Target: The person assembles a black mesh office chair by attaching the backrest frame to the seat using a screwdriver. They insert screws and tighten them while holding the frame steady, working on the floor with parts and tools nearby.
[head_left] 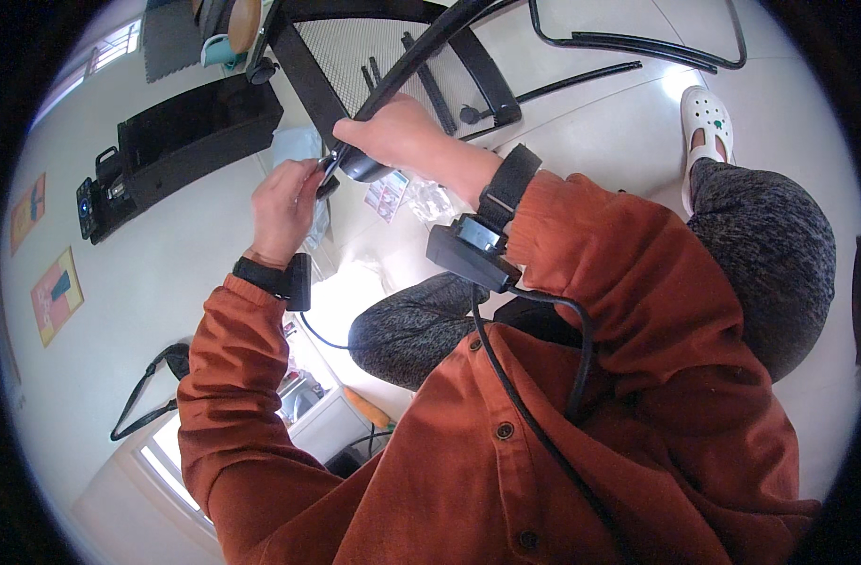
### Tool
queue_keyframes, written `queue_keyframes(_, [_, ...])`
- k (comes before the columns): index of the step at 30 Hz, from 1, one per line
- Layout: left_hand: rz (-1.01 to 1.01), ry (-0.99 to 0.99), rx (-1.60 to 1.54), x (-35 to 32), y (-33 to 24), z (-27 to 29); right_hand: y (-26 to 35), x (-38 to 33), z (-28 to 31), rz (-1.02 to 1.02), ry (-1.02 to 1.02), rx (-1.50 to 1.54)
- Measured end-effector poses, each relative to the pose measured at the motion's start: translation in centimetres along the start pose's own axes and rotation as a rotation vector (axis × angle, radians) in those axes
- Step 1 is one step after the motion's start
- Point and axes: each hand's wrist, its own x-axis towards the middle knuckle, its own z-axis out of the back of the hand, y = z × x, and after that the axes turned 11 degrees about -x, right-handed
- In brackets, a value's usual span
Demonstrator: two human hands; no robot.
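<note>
A thick black tube [426,55] slants down from the top edge, and its lower end lies between my hands. My right hand [397,132] is wrapped round it near that end. Under this hand shows a black rounded piece [362,167]; whether it is fixed to the tube I cannot tell. My left hand [284,207] is closed in a pinch at the tube's end. At its fingertips is a small shiny metal piece [330,166], too small to name. Beyond both hands lies a black-framed mesh panel [355,47], partly covered by the tube.
Thin bent black tubes [628,45] lie on the tiled floor at the far right. Clear plastic wrapping [430,198] and a printed sheet [386,196] are beneath my hands. A black cabinet [204,118] stands at the left. Cables [515,377] run from the wrist devices.
</note>
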Motion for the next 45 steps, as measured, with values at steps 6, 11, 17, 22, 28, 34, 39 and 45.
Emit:
queue_keyframes(6, [-0.187, 0.113, 0.137, 1.3, 1.1, 1.2, 0.3, -0.3, 0.7, -0.052, 0.052, 0.142])
queue_keyframes(11, [-0.344, 0.154, 0.204, 2.5, 2.0, 1.7, 0.4, 0.0, 0.6, -0.054, 0.032, 0.066])
queue_keyframes(17, [-0.374, 0.154, 0.241, 3.3, 1.8, 2.1, 0.0, -0.1, -0.2, -0.076, 0.012, 0.151])
queue_keyframes(22, [0.132, -0.14, 0.06, 0.6, -0.8, 0.9, -0.1, 0.0, -0.8, -0.131, 0.001, 0.136])
queue_keyframes(28, [1.236, -0.078, -1.08, -0.9, -2.2, 1.6, -0.1, -0.4, -0.8, -0.076, -0.037, 0.169])
queue_keyframes(34, [1.459, -0.025, -1.542, 2.2, -1.6, 1.2, -0.1, -0.4, -1.0, -0.043, -0.057, 0.13])
queue_keyframes(39, [1.526, -0.064, -1.507, 3.3, -1.8, 1.2, -0.4, -0.2, -1.2, -0.086, -0.005, 0.131])
queue_keyframes(45, [1.375, 0.05, -1.33, 3.8, -2.0, 1.4, -0.4, 0.0, -1.0, -0.081, 0.016, 0.169])
